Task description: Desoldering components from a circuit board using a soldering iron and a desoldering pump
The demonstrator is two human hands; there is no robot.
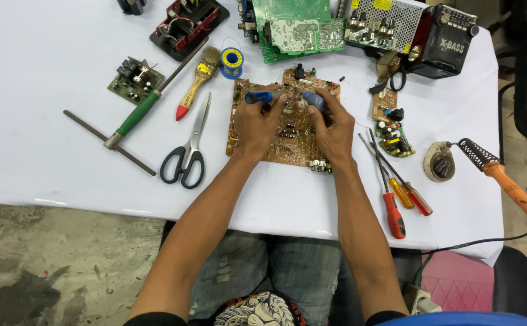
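A white table (46, 54) carries a brown circuit board (296, 148) at its middle. Both hands rest on the board — the left hand (257, 124) and right hand (334, 130) each have fingers closed on a blue tool (284, 96) held over it. Scissors (188, 148) lie just left; screwdrivers (396, 187) lie right.
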